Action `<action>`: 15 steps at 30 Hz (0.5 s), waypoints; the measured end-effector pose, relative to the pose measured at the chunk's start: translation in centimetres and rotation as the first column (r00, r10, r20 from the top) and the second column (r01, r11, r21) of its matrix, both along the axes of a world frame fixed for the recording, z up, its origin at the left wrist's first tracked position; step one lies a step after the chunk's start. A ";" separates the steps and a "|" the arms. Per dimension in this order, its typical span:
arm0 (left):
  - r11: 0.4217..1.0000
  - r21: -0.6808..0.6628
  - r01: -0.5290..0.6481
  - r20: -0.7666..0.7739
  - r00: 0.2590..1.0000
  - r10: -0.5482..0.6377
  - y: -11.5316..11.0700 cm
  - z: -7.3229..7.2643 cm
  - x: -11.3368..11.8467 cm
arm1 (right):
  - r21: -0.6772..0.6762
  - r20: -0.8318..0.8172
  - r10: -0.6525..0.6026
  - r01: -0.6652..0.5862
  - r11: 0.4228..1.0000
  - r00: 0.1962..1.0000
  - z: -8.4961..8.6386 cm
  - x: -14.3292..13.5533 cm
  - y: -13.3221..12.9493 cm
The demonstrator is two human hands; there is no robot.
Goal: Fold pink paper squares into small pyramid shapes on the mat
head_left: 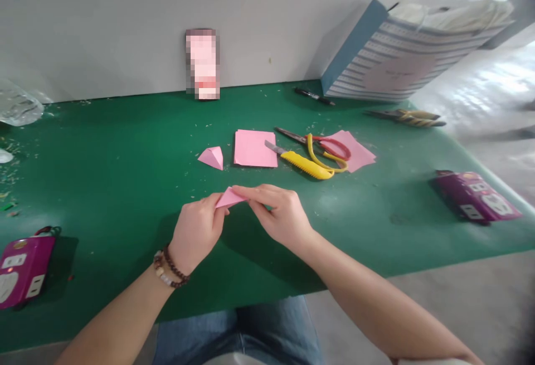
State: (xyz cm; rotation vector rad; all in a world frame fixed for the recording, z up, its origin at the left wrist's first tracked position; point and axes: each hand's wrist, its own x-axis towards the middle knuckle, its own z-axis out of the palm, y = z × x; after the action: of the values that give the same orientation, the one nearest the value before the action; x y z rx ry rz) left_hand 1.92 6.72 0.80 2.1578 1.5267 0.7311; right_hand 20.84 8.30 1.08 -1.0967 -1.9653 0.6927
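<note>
Between my two hands is a small folded piece of pink paper [230, 198], held above the green table. My left hand [198, 225], with beaded bracelets at the wrist, pinches its left side. The fingers of my right hand [281, 209] close on its right edge, thumb beneath. Just beyond lies another folded pink paper piece [213, 157]. Right of that is a stack of square pink paper [253, 149], with the blade tip of a yellow utility knife [307, 165] resting over its edge. Scissors [321, 147] with red and yellow handles lie against the knife, partly over more pink sheets [354, 152].
A pixelated phone [203, 64] leans on the wall. A black pen [314, 96], pliers [412, 117] and a striped paper bag [401, 56] are at the back right. Purple power strips [478, 196] sit at both sides of the green table [125, 147]; clear plastic [19, 106] is far left.
</note>
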 end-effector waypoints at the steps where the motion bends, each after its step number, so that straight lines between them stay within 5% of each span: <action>1: 1.000 0.017 -0.005 -0.009 1.000 0.005 -0.1 -0.1 0.0 | 0.011 0.006 0.003 -0.003 1.000 1.000 0.0 0.0 -0.1; 8: 0.944 0.329 0.027 -0.145 0.989 0.022 -0.2 -0.4 -0.2 | 0.053 0.019 -0.008 0.007 0.999 1.000 0.2 -0.1 -0.1; 11: 0.915 0.397 0.073 -0.164 0.986 -0.008 0.1 -0.6 -0.6 | -0.162 -0.097 0.015 -0.031 0.986 0.995 0.6 0.4 0.3; 15: 0.904 0.413 0.108 -0.069 0.994 -0.087 0.4 -0.8 -0.8 | -0.509 -0.271 -0.021 -0.125 0.851 0.962 1.4 1.0 1.2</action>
State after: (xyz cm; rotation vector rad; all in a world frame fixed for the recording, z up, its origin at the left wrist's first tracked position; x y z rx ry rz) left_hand 1.09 7.11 0.04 2.5547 1.3659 1.0568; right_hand 21.82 9.53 2.45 -1.1847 -1.6126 1.3924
